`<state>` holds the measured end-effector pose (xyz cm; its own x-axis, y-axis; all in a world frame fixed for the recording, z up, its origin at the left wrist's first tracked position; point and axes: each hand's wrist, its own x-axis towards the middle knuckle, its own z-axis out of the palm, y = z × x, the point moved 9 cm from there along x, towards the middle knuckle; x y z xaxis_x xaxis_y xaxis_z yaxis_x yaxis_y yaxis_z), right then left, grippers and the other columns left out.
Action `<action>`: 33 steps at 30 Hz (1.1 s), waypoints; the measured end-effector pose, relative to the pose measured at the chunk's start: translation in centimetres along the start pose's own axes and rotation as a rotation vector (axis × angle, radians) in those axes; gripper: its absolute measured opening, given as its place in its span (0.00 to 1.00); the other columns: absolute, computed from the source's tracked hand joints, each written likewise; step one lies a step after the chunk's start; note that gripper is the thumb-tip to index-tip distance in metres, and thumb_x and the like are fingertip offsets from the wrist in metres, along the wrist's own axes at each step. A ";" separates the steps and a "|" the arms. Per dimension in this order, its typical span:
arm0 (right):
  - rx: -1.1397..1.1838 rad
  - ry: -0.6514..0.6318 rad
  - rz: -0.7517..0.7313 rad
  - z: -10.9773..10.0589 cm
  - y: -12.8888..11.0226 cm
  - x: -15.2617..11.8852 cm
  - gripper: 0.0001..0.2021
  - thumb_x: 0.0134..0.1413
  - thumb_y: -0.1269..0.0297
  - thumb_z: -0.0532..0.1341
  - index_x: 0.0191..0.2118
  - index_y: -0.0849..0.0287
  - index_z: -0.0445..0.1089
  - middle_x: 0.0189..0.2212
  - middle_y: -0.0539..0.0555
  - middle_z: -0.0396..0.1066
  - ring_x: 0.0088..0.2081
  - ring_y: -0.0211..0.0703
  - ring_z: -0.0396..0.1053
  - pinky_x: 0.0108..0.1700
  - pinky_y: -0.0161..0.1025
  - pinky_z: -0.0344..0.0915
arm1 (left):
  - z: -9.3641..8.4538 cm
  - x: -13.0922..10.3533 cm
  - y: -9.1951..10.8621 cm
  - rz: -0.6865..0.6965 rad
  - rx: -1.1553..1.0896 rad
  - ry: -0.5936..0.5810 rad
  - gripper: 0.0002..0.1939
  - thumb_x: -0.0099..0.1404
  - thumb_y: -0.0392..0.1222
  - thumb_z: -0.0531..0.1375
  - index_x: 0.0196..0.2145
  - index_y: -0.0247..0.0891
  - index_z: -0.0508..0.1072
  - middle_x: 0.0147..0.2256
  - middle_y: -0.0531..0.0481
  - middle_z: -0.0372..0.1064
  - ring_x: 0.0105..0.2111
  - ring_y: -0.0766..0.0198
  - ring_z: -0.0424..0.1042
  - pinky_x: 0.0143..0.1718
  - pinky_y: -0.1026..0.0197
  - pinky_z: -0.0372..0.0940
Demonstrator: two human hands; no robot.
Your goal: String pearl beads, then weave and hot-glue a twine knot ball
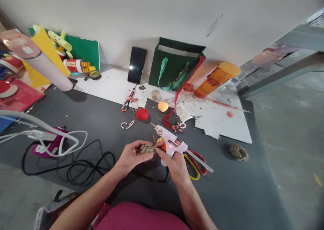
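Note:
My left hand (130, 157) is closed around a small coil of braided brown cord (147, 150), thumb across its front. My right hand (175, 162) pinches the right edge of the same coil, its thumb and fingertips meeting there. A white glue gun (172, 140) lies right beside and behind my right hand, a small light glowing on it and a clear glue stick (201, 161) poking out of its back. Whether my right hand touches its handle I cannot tell. Scissors with red and yellow handles (193, 169) lie partly under the gun.
Another braided coil (239, 152) sits to the right. Beyond the gun are a red yarn ball (142, 114), beads (183, 113) and an orange-yellow ball (163, 106). A phone (137, 64), green paper bag (174, 66) and orange canister (215, 80) stand by the wall. Black cable (88, 166) loops at left.

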<state>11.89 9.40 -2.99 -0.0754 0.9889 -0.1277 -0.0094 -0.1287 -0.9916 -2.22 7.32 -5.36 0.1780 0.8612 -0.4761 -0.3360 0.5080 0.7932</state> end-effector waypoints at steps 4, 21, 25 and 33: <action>0.001 0.019 -0.011 -0.1 0.1 -0.1 0.05 0.51 0.63 0.64 0.33 0.57 0.71 0.31 0.51 0.72 0.35 0.43 0.69 0.43 0.41 0.66 | -0.1 0.1 -0.4 -0.038 -0.003 0.010 0.24 0.43 0.46 0.73 0.38 0.32 0.76 0.32 0.48 0.75 0.31 0.65 0.71 0.39 0.61 0.64; -0.115 0.016 -0.028 0.4 -1.0 0.1 0.03 0.46 0.66 0.64 0.30 0.57 0.71 0.27 0.51 0.73 0.32 0.44 0.72 0.38 0.40 0.70 | 0.2 0.4 -0.1 0.066 0.088 -0.059 0.23 0.47 0.39 0.70 0.43 0.33 0.75 0.37 0.46 0.75 0.35 0.63 0.71 0.41 0.59 0.65; -0.127 0.019 -0.061 0.4 -1.4 -0.1 0.02 0.47 0.67 0.64 0.28 0.57 0.70 0.27 0.50 0.73 0.32 0.43 0.72 0.39 0.40 0.70 | 0.0 0.6 -0.9 0.003 0.099 -0.042 0.23 0.45 0.40 0.70 0.40 0.32 0.74 0.34 0.48 0.74 0.33 0.63 0.71 0.39 0.59 0.65; -0.198 -0.048 -0.106 1.1 -1.7 0.0 0.01 0.48 0.67 0.63 0.29 0.56 0.72 0.28 0.51 0.75 0.33 0.45 0.74 0.41 0.41 0.71 | 0.5 0.2 0.2 0.124 0.311 -0.063 0.30 0.47 0.37 0.67 0.49 0.35 0.67 0.30 0.54 0.69 0.30 0.66 0.68 0.36 0.62 0.63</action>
<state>10.85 9.51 -1.33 -0.1322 0.9909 -0.0265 0.1757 -0.0029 -0.9844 -1.82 7.63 -5.17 0.2137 0.9113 -0.3519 -0.0621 0.3721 0.9261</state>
